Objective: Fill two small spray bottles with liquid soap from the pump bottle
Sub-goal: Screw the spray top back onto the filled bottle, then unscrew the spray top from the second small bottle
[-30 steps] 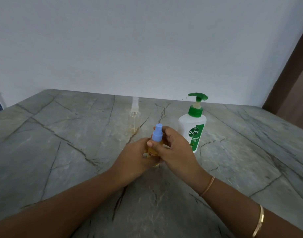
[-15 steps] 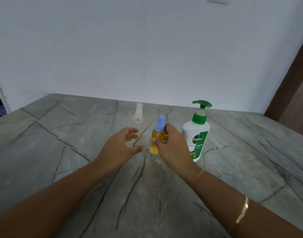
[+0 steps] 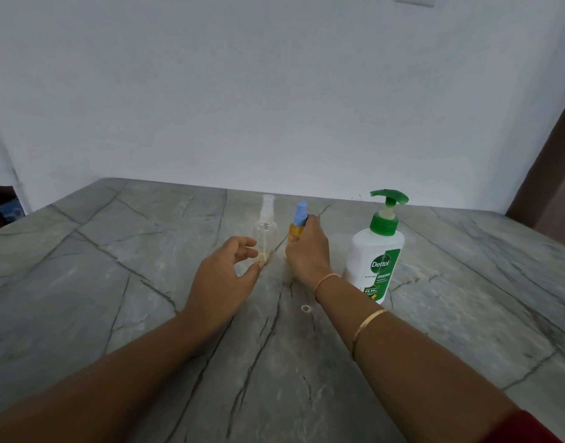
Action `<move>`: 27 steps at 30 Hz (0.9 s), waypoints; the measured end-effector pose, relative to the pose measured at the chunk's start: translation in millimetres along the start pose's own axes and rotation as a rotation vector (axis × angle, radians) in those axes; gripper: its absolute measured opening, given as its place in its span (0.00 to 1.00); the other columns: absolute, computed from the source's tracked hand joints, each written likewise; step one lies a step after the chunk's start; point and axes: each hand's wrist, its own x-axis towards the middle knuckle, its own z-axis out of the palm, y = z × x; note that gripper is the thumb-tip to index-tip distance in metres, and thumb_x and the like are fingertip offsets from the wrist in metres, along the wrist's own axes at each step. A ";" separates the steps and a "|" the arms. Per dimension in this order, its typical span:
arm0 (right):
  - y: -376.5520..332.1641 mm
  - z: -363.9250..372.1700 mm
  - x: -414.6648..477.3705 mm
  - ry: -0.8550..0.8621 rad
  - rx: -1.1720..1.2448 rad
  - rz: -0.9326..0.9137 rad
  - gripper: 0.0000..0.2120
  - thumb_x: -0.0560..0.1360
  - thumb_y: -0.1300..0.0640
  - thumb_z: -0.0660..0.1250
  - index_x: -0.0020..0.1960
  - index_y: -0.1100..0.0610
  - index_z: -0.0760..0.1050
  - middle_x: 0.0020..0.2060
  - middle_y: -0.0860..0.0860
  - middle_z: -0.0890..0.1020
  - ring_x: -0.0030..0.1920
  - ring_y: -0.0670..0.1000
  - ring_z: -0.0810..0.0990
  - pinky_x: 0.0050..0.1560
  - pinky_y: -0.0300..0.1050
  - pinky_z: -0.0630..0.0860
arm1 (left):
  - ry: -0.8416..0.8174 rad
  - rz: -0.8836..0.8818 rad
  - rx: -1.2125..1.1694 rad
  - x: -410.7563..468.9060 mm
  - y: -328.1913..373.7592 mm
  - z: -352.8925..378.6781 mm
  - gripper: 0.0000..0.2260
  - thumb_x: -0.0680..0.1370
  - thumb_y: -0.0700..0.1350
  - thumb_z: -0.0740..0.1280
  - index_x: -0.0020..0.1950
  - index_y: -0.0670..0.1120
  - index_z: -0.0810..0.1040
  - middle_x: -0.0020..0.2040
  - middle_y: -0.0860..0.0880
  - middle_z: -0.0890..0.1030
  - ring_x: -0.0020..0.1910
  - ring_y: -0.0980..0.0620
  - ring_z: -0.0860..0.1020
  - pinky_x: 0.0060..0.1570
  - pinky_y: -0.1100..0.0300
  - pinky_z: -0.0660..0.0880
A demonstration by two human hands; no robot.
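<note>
My right hand grips a small spray bottle with a blue cap, full of amber liquid and upright at the far middle of the table. Just left of it stands a clear spray bottle with a clear cap, with only a little yellowish liquid at its base. My left hand hovers in front of the clear bottle, fingers apart and curled, holding nothing. The white pump bottle with a green pump head stands to the right of my right wrist.
The grey veined stone table runs back to a white wall. A small ring-shaped mark lies on the table below my right wrist. A brown door edge is at the far right.
Both hands held the blue-capped bottle near me. My left hand let go, and my right hand carried the bottle away from me and set it beside the clear bottle.
</note>
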 end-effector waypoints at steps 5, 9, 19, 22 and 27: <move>4.5 2.7 3.3 0.001 -0.017 0.013 0.13 0.78 0.65 0.59 0.61 0.60 0.66 0.55 0.56 0.74 0.47 0.49 0.68 0.48 0.40 0.65 | 0.000 0.009 -0.004 -0.5 -1.8 1.8 0.14 0.73 0.44 0.69 0.58 0.49 0.73 0.52 0.54 0.80 0.50 0.61 0.75 0.48 0.71 0.67; 4.0 -1.2 0.2 -0.012 0.006 0.027 0.18 0.78 0.65 0.59 0.67 0.59 0.63 0.59 0.56 0.73 0.56 0.53 0.72 0.49 0.39 0.64 | -0.005 0.011 -0.005 -0.5 -4.1 2.7 0.14 0.73 0.44 0.69 0.58 0.49 0.73 0.53 0.53 0.80 0.51 0.61 0.75 0.46 0.75 0.66; -3.7 -16.8 -43.0 -0.236 0.004 -0.076 0.35 0.77 0.65 0.58 0.77 0.56 0.41 0.60 0.57 0.69 0.54 0.51 0.71 0.42 0.26 0.69 | -0.053 -0.128 -0.018 27.1 -6.4 8.5 0.29 0.70 0.47 0.72 0.67 0.47 0.64 0.67 0.48 0.70 0.61 0.52 0.71 0.56 0.60 0.69; -7.6 -26.6 -51.4 -0.250 0.001 -0.106 0.33 0.76 0.65 0.58 0.77 0.57 0.47 0.46 0.51 0.73 0.38 0.43 0.70 0.28 0.24 0.65 | -0.156 -0.195 0.007 49.1 -11.9 22.1 0.36 0.69 0.45 0.73 0.71 0.45 0.59 0.70 0.45 0.67 0.66 0.46 0.68 0.64 0.52 0.67; -8.1 -39.8 -59.5 -0.203 0.006 -0.132 0.25 0.74 0.63 0.61 0.71 0.58 0.62 0.46 0.54 0.78 0.45 0.47 0.77 0.41 0.34 0.71 | -0.226 -0.323 -0.079 65.5 -17.5 38.9 0.41 0.65 0.51 0.76 0.71 0.44 0.58 0.66 0.45 0.73 0.63 0.48 0.72 0.62 0.54 0.67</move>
